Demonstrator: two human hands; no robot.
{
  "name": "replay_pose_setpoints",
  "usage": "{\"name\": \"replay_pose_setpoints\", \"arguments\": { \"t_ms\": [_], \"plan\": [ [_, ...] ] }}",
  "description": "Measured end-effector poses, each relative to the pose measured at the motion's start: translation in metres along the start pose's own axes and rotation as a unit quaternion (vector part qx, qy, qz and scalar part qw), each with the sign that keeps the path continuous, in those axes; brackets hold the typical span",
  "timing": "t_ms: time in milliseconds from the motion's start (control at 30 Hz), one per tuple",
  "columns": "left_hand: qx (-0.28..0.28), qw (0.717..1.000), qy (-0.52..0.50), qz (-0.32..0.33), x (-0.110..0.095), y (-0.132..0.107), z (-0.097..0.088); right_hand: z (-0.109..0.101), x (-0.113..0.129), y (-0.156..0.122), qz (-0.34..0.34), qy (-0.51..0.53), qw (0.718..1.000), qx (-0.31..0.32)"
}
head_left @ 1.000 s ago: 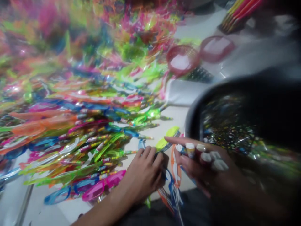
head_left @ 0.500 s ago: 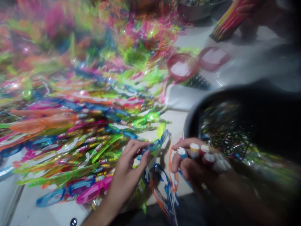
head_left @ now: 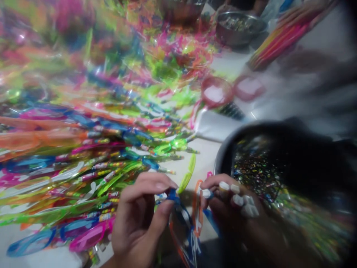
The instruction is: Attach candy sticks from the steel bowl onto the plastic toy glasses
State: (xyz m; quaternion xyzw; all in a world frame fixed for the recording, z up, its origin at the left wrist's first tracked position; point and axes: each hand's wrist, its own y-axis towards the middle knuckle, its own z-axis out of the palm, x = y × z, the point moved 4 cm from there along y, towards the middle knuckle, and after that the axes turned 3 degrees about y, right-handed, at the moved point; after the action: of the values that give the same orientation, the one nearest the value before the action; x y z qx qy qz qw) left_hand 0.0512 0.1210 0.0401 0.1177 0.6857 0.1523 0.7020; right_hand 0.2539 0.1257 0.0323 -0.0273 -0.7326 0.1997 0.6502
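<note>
Between the thumb and forefinger of my left hand (head_left: 142,216) is a blue plastic piece (head_left: 173,194), mostly hidden by the fingertips. My right hand (head_left: 223,208) is closed around several small tubes with white ends (head_left: 237,200); one with a blue body pokes out by the fingertips. Below and between the hands hang blue and white plastic strips (head_left: 192,238). An orange plastic loop (head_left: 197,208) hangs beside the right fingertips. A yellow-green glasses-shaped piece (head_left: 187,175) lies just beyond my left hand.
A wide heap of bright plastic pieces with bead-filled tubes (head_left: 106,165) covers the left side. A dark-rimmed tub (head_left: 223,152) of small shiny items stands at right. Farther back are red baskets (head_left: 216,91), a metal bowl (head_left: 240,28) and another person's hand (head_left: 304,16) on coloured strips.
My left hand has come down and nearer, and its fingers have closed from a looser hold on the blue piece to a pinch. My right hand keeps its tubes. The view has shifted slightly.
</note>
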Motion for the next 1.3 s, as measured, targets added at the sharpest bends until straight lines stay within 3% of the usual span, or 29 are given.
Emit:
{"name": "replay_pose_setpoints", "arguments": {
  "t_ms": [167,267,467,667,800,1000,1300],
  "plan": [
    [0.152,0.988,0.033,-0.016,-0.002,-0.004,0.004,0.005,0.011,-0.002,-0.031,0.004,0.999,0.023],
    [0.189,0.979,0.069,-0.020,0.001,-0.007,0.002,0.006,0.007,-0.005,-0.050,0.006,0.998,0.039],
    [0.180,0.966,0.176,0.063,0.002,-0.007,0.000,0.000,-0.011,-0.009,-0.094,-0.029,0.995,-0.004],
    [0.231,0.923,0.266,0.157,-0.012,0.000,0.003,0.006,-0.008,-0.005,-0.124,-0.018,0.992,0.003],
    [0.268,0.903,0.298,0.156,-0.012,-0.004,-0.001,0.010,0.000,-0.004,-0.149,-0.002,0.988,0.032],
    [0.234,0.885,0.361,0.175,-0.009,-0.012,-0.005,0.011,-0.001,-0.007,-0.232,-0.020,0.972,0.018],
    [0.216,0.900,0.344,0.160,-0.009,-0.008,0.010,0.013,0.002,-0.013,-0.207,-0.064,0.976,0.006]
  ]
}}
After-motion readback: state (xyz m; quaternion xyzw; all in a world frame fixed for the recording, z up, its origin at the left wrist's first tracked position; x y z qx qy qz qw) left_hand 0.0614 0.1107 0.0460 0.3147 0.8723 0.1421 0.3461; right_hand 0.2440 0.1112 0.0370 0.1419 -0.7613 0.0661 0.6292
